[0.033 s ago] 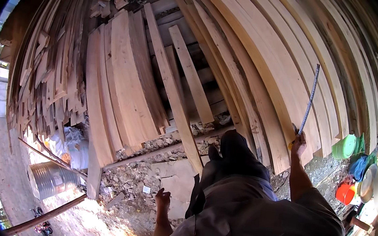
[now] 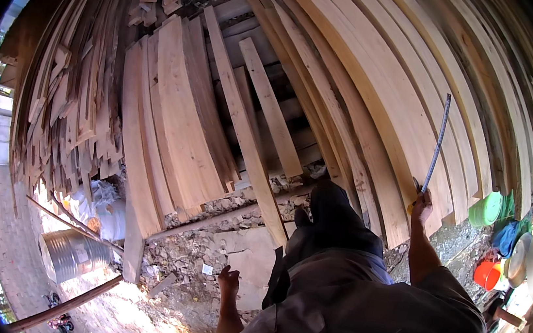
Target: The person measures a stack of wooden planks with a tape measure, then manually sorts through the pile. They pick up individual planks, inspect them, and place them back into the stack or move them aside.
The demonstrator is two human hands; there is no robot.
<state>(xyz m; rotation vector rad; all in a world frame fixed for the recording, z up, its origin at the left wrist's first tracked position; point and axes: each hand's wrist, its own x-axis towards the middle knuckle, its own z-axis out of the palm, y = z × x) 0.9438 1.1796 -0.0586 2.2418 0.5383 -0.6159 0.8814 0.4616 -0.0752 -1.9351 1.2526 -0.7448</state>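
Head view shows one tape measure [image 2: 438, 144], placed between two and three o'clock from the centre, its pale blade drawn out over the boards [image 2: 381, 81] on that side. The blade's free end is pointed toward twelve o'clock, leaned slightly toward one; its long axis is set obliquely across the board edges, which are run from about eleven toward five. Whether the wood is touched by the blade cannot be told for certain.

Two hands are seen. At three o'clock, the lower end of the tape measure is gripped by the right hand [image 2: 422, 207], the fingers closed around it and the case partly hidden. At six o'clock, the left hand [image 2: 228, 280] is held above the rubble-strewn ground [image 2: 191, 250], well apart from the tape measure, its fingers loosely curled; whether anything is held in it cannot be told.

Two pale narrow boards, one longer [image 2: 240, 117] and one shorter [image 2: 270, 108], are laid over the dark gap near eleven and twelve o'clock, both slanted from eleven toward five. One small pale square [image 2: 207, 269] is left on the ground near seven. One ribbed metal drum [image 2: 75, 256] is tipped at eight. One green tub [image 2: 485, 209] is found at three, and one red bucket [image 2: 486, 275] just short of four.
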